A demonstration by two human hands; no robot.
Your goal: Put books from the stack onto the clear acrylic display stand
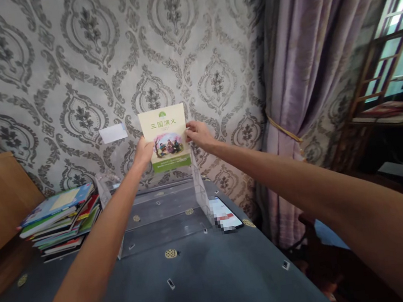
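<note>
A cream book (pixel 169 145) with a green lower band and a painted scene on its cover is held up in front of the wall. My left hand (pixel 144 151) grips its left edge, thumb on the cover. At the right edge, the fingers of my right hand (pixel 199 134) pinch the book. Just below it, on the table, stands a clear plastic rack (pixel 201 191) with see-through side walls and stepped shelves. My left forearm hides part of the rack's left side.
A stack of books (pixel 61 220) lies left of the rack. Right of it rests a phone (pixel 225 212) with its screen lit. The dark blue tablecloth (pixel 206 290) has a pineapple print. A purple curtain (pixel 297 57) hangs at the right, and a wooden cabinet (pixel 2 199) stands at the left.
</note>
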